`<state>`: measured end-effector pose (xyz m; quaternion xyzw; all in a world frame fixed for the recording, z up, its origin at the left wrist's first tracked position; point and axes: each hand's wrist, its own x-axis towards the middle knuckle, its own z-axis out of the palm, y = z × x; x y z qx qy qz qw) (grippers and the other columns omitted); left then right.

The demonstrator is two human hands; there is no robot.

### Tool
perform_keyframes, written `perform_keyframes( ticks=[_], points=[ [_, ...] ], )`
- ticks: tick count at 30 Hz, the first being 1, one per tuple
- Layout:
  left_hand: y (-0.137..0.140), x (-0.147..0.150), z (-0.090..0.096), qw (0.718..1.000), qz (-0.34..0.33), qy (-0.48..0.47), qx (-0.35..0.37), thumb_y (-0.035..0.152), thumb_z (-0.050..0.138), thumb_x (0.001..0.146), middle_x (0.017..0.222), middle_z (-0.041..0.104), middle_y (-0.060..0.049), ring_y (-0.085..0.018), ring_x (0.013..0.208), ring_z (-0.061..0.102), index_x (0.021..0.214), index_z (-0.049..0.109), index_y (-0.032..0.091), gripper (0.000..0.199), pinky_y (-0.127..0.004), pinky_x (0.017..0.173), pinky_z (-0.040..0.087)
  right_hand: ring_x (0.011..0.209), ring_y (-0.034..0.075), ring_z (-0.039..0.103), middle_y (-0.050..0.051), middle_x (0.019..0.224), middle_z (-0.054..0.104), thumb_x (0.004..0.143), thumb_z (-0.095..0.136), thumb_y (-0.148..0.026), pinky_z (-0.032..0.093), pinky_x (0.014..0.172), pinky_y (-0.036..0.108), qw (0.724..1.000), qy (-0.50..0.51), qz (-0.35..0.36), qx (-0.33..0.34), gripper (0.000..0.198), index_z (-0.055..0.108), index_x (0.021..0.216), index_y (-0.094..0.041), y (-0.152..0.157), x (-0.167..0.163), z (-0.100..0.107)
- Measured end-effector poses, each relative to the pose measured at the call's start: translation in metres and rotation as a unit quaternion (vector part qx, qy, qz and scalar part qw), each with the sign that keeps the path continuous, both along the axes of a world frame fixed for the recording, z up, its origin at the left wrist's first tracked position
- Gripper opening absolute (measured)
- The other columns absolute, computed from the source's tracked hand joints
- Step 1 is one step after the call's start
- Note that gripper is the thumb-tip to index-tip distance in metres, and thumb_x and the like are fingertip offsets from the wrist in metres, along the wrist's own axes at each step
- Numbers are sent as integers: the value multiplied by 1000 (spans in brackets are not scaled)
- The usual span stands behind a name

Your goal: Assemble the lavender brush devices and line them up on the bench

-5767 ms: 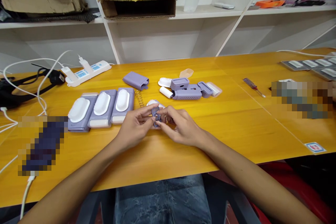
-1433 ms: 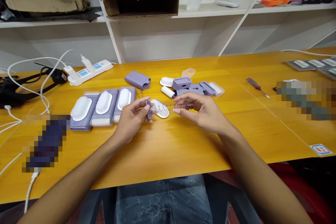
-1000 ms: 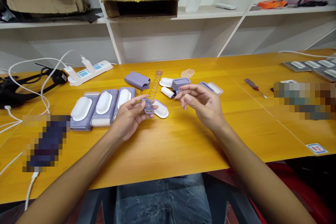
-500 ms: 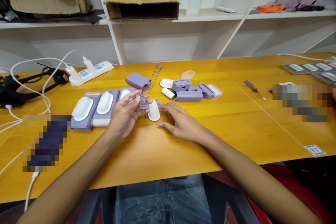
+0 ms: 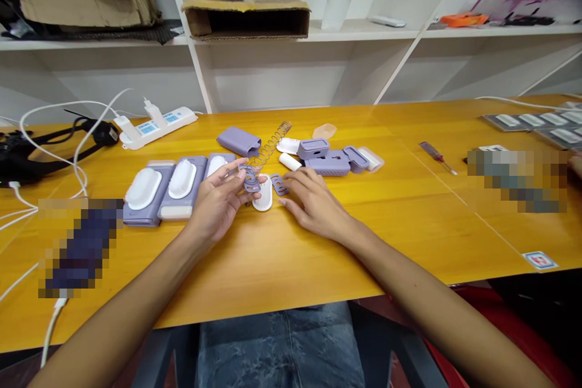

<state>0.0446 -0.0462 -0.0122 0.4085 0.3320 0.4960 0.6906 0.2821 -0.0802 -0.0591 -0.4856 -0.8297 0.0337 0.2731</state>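
Note:
My left hand [image 5: 219,200] pinches a small purple slotted plate [image 5: 250,179] between thumb and fingers, with a thin coil spring [image 5: 271,147] stretching up and away behind it. Just beside those fingers is a white oval cover [image 5: 263,196], partly hidden by them. My right hand [image 5: 316,203] rests low over the table, its thumb apart from the curved fingers. Its fingertips touch or nearly touch a second purple slotted plate [image 5: 278,185]; no grip shows.
Purple cases with white covers [image 5: 182,179] lie left of my hands. Behind are a purple sleeve [image 5: 239,140] and opened purple housings [image 5: 327,162]. A screwdriver [image 5: 437,156] lies right; a power strip [image 5: 159,127] and cables lie left. Another person's hand shows at the right edge.
The white cover has tipped and shifted slightly left, showing more of its face. My right hand has moved slightly right, and the second slotted plate now shows more fully beside its fingertips.

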Motion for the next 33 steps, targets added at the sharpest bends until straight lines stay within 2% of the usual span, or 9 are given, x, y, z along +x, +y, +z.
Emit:
perform_keyframes(
  ticks=[6,9,12,15,19,23,25,28,33],
  points=[
    [-1,1,0,1000,-4,-5,-8,16,79,91,125,79,-18,-29,104,82,129,69,13,40,-33,72,65,151,43,44,16,165,56,107,55,-39,39,119,66,985,1,-141,98,47,56,152,-23,22,32,6],
    [-1,1,-2,1000,-8,-4,-7,16,80,90,124,79,-18,-29,105,82,130,69,14,42,-36,75,66,159,48,31,14,178,40,105,55,-51,34,118,74,977,-27,-194,80,67,41,166,-27,36,47,7],
    [-1,2,-4,1000,-16,-1,-3,18,82,89,117,80,-16,-31,106,82,130,69,14,44,-40,79,67,163,50,23,14,176,43,107,50,-55,30,116,79,978,-52,-197,45,67,38,167,-29,46,53,5],
    [0,2,-6,1000,-17,3,3,20,85,88,113,80,-14,-32,107,82,130,69,15,46,-40,79,67,157,46,35,17,164,57,111,43,-45,29,118,75,979,-49,-192,57,53,49,159,-25,51,52,3],
    [0,2,-6,1000,-12,13,18,22,86,87,118,78,-14,-29,103,82,129,69,16,46,-39,77,67,134,43,56,23,140,67,111,42,-37,41,110,67,976,-29,-200,81,46,62,149,-20,51,52,4],
    [-2,3,-8,998,5,42,52,28,89,85,117,75,-12,-27,100,81,127,70,17,48,-34,72,66,128,39,60,20,136,67,108,50,-46,48,108,63,967,132,-193,100,48,66,146,-23,48,52,6],
    [-4,3,-9,995,13,61,76,31,89,85,120,73,-11,-27,102,80,126,69,18,47,-33,71,66,125,35,64,15,130,71,106,54,-55,53,106,57,940,290,-165,73,46,69,139,-26,46,52,9],
    [-7,4,-10,990,25,81,110,33,89,85,123,72,-11,-26,104,79,122,69,20,44,-32,72,66,100,29,71,9,107,74,102,57,-65,60,84,47,864,492,-104,-34,41,72,111,-28,42,51,14],
    [-12,8,-4,978,55,115,165,31,88,87,116,68,-8,-24,100,76,116,67,21,37,-29,67,65,69,23,63,5,86,68,98,63,-66,54,59,40,784,598,-36,-163,39,62,92,-27,35,48,23]
  ],
)
